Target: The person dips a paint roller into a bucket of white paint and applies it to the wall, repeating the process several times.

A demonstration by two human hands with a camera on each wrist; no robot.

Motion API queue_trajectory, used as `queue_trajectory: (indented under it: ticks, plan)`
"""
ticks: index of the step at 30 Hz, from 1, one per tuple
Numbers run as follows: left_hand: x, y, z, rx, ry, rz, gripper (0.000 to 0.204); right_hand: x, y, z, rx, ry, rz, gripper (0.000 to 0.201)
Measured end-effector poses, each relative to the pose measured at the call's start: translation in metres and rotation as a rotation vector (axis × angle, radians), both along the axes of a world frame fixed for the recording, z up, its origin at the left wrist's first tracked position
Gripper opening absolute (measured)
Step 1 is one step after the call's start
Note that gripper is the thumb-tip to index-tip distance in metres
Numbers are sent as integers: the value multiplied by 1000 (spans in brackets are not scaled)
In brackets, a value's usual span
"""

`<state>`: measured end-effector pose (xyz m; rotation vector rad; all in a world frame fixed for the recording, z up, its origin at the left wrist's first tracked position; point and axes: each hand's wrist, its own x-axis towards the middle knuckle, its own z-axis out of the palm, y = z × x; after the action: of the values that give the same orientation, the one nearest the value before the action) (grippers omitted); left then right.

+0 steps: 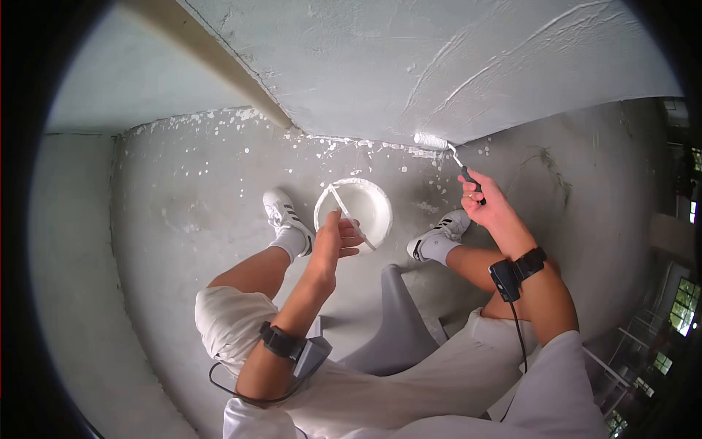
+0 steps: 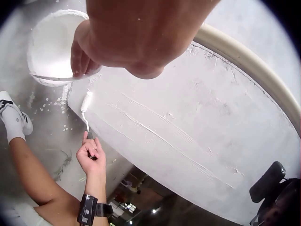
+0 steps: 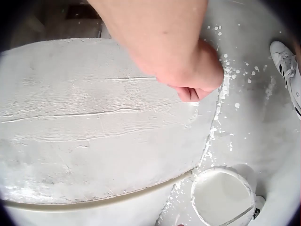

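My right hand point(image 1: 482, 197) grips the dark handle of a small paint roller point(image 1: 431, 140). The roller's white sleeve lies against the foot of the grey wall point(image 1: 365, 66), and streaky ridges of coating run up from there. In the right wrist view, the right hand point(image 3: 197, 75) hides most of the roller. My left hand point(image 1: 335, 238) is over a white bucket point(image 1: 319, 208), its fingers curled round the flat white handle point(image 1: 344, 210) that spans the opening. Whitish paint point(image 3: 221, 193) shows inside the bucket in the right wrist view.
White splatters point(image 1: 329, 152) dot the concrete floor point(image 1: 197, 227) along the wall. A beige pipe point(image 1: 219, 62) runs up the wall at the left. My shoes point(image 1: 281, 208) stand on either side of the bucket, with a grey plastic stool point(image 1: 398, 314) beneath me. Green sprigs point(image 1: 557, 175) lie at right.
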<state>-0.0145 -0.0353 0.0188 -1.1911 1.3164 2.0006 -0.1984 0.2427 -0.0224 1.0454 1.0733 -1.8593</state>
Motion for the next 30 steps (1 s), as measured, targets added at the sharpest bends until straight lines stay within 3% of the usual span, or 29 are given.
queue_trajectory:
  ticks: [10,17,23,30]
  plan:
    - [10,6,7,-4,74,-50,62,21,27,114,34,119,-21,23]
    - [14,0,-10,11,124,35,56,41,23,220,102,237,-4,20]
    - [21,2,0,-25,233,48,55,68,18,303,151,361,54,23]
    - [18,-6,-16,-23,299,65,65,101,9,400,94,455,17,27]
